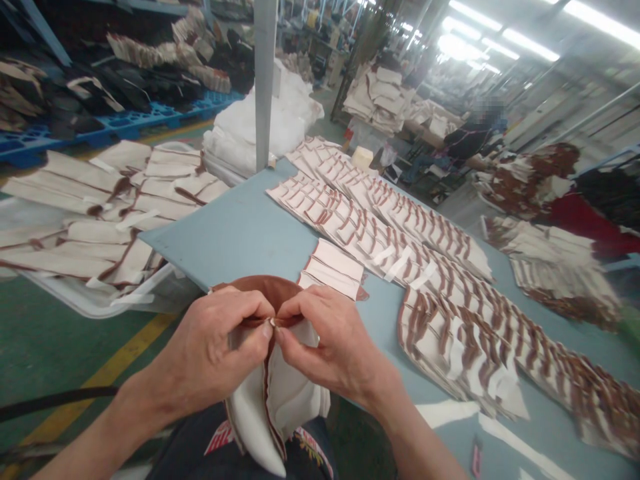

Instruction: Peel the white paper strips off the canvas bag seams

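On the left, cream fabric pieces with brown edging [100,220] are stacked in a clear plastic tray [90,303]. At the near edge of the blue table [240,230], a folded cream and brown fabric piece [273,393] is pinched at its top seam by the left hand [215,350] and the right hand [330,347], thumb pressed against forefinger on each. The two layers are probably best parted slowly, with the pinches kept close together, while long rows of finished pieces [425,247] are laid out to the right.

On your blue table [240,233], long overlapping rows of cream, brown-trimmed pieces [430,267] run far to near right. Small stack [333,268] mid-table. Left: tray of similar pieces [100,220]. Grey post [265,80] far centre.
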### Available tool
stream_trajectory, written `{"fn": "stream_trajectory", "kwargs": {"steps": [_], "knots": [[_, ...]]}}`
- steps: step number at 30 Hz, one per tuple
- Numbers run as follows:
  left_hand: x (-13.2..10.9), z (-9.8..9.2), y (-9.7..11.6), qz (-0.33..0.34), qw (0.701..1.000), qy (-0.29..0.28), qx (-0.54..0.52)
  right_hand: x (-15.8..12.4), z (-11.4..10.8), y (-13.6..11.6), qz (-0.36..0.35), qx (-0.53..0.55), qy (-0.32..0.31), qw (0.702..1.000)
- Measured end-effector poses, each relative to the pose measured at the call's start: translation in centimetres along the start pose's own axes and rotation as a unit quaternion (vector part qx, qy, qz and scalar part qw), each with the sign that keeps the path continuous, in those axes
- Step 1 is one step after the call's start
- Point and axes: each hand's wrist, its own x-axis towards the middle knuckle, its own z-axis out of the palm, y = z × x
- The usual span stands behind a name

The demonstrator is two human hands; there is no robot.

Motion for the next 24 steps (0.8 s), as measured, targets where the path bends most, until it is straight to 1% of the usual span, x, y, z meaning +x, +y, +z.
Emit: {"fn": "stream_trajectory", "kwargs": {"steps": [6, 11, 14, 19, 24], "knots": [[-0.1, 0.4, -1.1, 0.020, 0.998, -0.003, -0.061, -0.6, 0.1, 0.5, 0.019, 0.032, -0.011, 0.999], [-0.2, 0.4, -1.6, 0.023, 0.994, -0.027, -0.104, -0.7, 0.1, 0.4, 0.013, 0.049, 0.004, 0.999], [-0.1, 0.2, -1.5, 0.022, 0.992, -0.040, -0.119, -0.6, -0.2, 0.1, -0.007, 0.060, 0.002, 0.998], [0.3, -0.2, -0.7, 0.023, 0.991, -0.068, -0.109, -0.7, -0.9, -0.1, -0.040, 0.064, -0.010, 0.997], [-0.2, -0.3, -0.5, 0.010, 0.992, -0.061, -0.111, -0.8, -0.9, -0.4, -0.053, 0.045, -0.002, 0.998]]}}
